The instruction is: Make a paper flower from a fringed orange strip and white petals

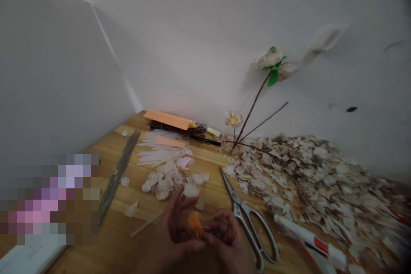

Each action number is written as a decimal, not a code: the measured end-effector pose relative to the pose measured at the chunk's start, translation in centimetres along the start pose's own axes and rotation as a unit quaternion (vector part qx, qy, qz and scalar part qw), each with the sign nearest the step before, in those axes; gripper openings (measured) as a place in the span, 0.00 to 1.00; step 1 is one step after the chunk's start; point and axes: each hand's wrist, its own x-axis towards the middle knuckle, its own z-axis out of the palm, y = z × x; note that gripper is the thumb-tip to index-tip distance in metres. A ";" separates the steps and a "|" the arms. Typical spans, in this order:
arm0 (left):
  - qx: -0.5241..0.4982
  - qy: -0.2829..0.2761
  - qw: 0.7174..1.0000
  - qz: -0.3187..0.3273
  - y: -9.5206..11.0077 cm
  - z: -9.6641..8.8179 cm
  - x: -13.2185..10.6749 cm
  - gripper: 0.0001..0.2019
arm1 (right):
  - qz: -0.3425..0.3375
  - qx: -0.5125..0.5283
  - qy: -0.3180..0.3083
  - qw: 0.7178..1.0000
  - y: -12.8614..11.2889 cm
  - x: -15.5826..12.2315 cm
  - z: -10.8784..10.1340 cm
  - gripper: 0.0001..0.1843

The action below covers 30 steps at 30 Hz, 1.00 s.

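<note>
Between my two hands stands a small orange crepe-paper tuft [194, 220], gathered at its lower end. My left hand [176, 227] curves around its left side, index finger raised and thumb at the tuft's base. From the other side my right hand [226, 231] pinches the base with bent fingers. Part of the grip is hidden behind the thumbs. Pale dried petals [165, 182] lie just beyond my left hand. Steel scissors [239, 205] rest beside my right hand, blades pointing away and slightly parted.
A large heap of dried petals [308, 175] covers the right side. A white glue tube [308, 239] lies before it. Flowers on a brown stem [253, 107] stand by the wall. Thin wires [118, 171], white strips [149, 156] and orange paper [170, 120] lie left and behind.
</note>
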 end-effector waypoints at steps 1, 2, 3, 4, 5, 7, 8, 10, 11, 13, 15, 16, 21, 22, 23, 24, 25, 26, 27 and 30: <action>0.017 0.034 0.999 0.028 0.8 -0.3 0.4 0.41 | -0.016 -0.006 0.016 1.000 -0.2 0.0 0.0 0.21; 0.037 0.080 0.995 0.053 1.7 -0.7 0.8 0.33 | -0.032 -0.014 0.033 0.999 -0.5 0.0 -0.1 0.20; 0.056 0.130 0.987 0.079 2.7 -1.2 1.3 0.25 | -0.047 -0.022 0.050 0.997 -0.8 0.0 -0.2 0.20; 0.073 0.165 0.978 0.104 3.6 -1.7 1.8 0.19 | -0.062 -0.030 0.071 0.995 -1.2 0.1 -0.3 0.20; 0.089 0.181 0.972 0.119 4.5 -2.2 2.2 0.16 | -0.078 -0.035 0.095 0.992 -1.5 0.2 -0.5 0.20; 0.101 0.199 0.965 0.135 5.7 -2.7 2.8 0.14 | -0.105 -0.039 0.134 0.985 -2.0 0.3 -0.8 0.20; 0.101 0.199 0.966 0.133 5.9 -2.8 2.9 0.15 | -0.112 -0.042 0.141 0.983 -2.2 0.4 -1.0 0.20; 0.107 0.188 0.970 0.113 5.8 -2.5 2.7 0.17 | -0.112 -0.049 0.136 0.983 -2.4 0.5 -1.2 0.20; 0.118 0.176 0.973 0.093 5.5 -2.1 2.5 0.18 | -0.109 -0.053 0.130 0.984 -2.4 0.6 -1.3 0.21; 0.145 0.153 0.977 0.045 4.5 -1.3 1.7 0.19 | -0.103 -0.058 0.120 0.986 -2.3 0.6 -1.4 0.21; 0.156 0.126 0.980 -0.004 3.3 -0.5 0.7 0.18 | -0.100 -0.060 0.115 0.986 -2.2 0.7 -1.3 0.21; 0.155 0.101 0.982 -0.031 2.7 -0.2 0.2 0.17 | -0.100 -0.059 0.116 0.986 -2.1 0.7 -1.2 0.21; 0.164 0.018 0.983 -0.084 0.5 0.7 -0.9 0.13 | -0.096 -0.050 0.127 0.986 -1.7 0.7 -0.6 0.22; 0.172 0.017 0.980 -0.094 0.2 0.8 -0.9 0.13 | -0.096 -0.049 0.126 0.986 -1.5 0.7 -0.5 0.22; 0.176 0.014 0.979 -0.105 0.1 0.9 -0.8 0.13 | -0.096 -0.048 0.123 0.987 -1.4 0.7 -0.4 0.22; 0.172 0.009 0.979 -0.113 0.0 1.0 -0.7 0.13 | -0.095 -0.049 0.116 0.988 -1.2 0.6 -0.3 0.22; 0.159 0.008 0.980 -0.117 -0.1 1.1 -0.7 0.12 | -0.093 -0.050 0.106 0.989 -1.0 0.6 -0.3 0.22; 0.144 0.006 0.982 -0.121 0.0 1.2 -0.6 0.12 | -0.091 -0.053 0.096 0.990 -0.7 0.5 -0.2 0.21; 0.130 0.002 0.984 -0.124 0.1 1.3 -0.6 0.12 | -0.089 -0.056 0.086 0.991 -0.5 0.5 -0.2 0.21; 0.103 -0.021 0.987 -0.122 0.7 1.5 -0.5 0.12 | -0.093 -0.066 0.060 0.992 0.2 0.5 -0.1 0.20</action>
